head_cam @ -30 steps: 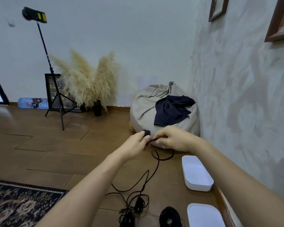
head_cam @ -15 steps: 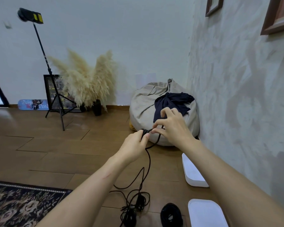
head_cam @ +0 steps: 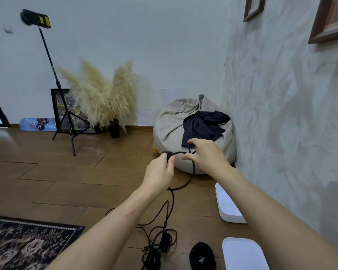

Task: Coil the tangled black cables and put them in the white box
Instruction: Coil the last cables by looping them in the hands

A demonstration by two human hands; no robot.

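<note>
One head-worn wide-angle camera looks forward and down, close over the hands (head_cam: 160, 169) and floor (head_cam: 66, 182).

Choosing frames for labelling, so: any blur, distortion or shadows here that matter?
Head view: left hand, right hand and black cable look sharp; the lamp head at top left is smeared; wide-angle bending tilts the stand and picture frames; soft shadows mottle the right wall.
</note>
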